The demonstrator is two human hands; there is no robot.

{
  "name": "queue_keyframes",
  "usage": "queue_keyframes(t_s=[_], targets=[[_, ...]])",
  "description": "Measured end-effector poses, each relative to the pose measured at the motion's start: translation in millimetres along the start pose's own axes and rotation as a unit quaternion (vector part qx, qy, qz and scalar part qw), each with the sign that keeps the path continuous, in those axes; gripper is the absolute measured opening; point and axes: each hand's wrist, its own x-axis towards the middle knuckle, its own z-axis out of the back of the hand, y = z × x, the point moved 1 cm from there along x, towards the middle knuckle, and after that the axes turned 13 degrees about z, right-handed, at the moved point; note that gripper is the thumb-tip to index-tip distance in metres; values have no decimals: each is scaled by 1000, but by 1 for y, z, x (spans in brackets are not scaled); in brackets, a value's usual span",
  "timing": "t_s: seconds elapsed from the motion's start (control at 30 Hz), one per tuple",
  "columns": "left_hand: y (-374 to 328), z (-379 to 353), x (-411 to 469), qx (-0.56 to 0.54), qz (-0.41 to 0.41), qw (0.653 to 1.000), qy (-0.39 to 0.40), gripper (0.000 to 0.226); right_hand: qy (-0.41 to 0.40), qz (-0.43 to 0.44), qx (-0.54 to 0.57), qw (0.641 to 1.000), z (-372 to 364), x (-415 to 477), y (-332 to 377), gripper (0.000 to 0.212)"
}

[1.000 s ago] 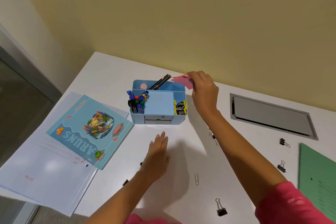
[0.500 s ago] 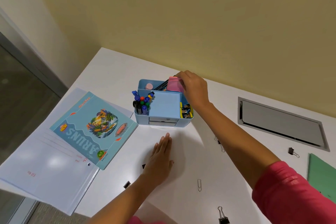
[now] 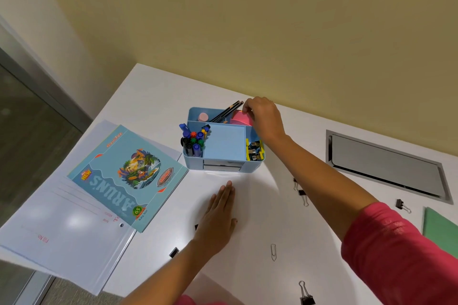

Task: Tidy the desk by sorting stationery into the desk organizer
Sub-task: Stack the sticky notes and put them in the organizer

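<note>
the right hand [image 3: 264, 119] pinches a pink sticky-note pad [image 3: 241, 117] with curled fingertips, down in the back compartment of the blue desk organizer [image 3: 223, 141] beside the pencils [image 3: 226, 112]. the left hand [image 3: 219, 215] lies flat, fingers together, on the white desk [image 3: 247, 242].

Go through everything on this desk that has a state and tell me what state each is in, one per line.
desk organizer: upright, compartments partly filled
pink sticky notes: in the organizer's back compartment, right hand on them
pencils: leaning in the back compartment
markers: standing, capped
notebook: closed
right hand: pinching the notes
left hand: flat on the desk, empty
binder clip: loose on the desk
paper clip: loose on the desk
</note>
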Motion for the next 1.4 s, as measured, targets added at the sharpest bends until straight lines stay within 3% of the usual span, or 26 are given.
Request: queue_keyframes(t_s=[0.27, 0.47, 0.63, 0.93, 1.4], targets=[[1, 0, 2, 7, 2, 1000, -4, 71, -20, 9, 41, 999, -9, -10, 9, 14], [2, -3, 2, 12, 2, 1000, -8, 71, -24, -3, 14, 1000, -12, -16, 11, 30], [2, -4, 2, 16, 4, 1000, -13, 72, -5, 10, -2, 1000, -5, -6, 8, 9], [3, -6, 1, 16, -1, 1000, -18, 71, 17, 58, -15, 998, 3, -1, 1, 14], [2, -8, 1, 34, 4, 999, -17, 71, -21, 6, 11, 1000, -4, -18, 7, 22]])
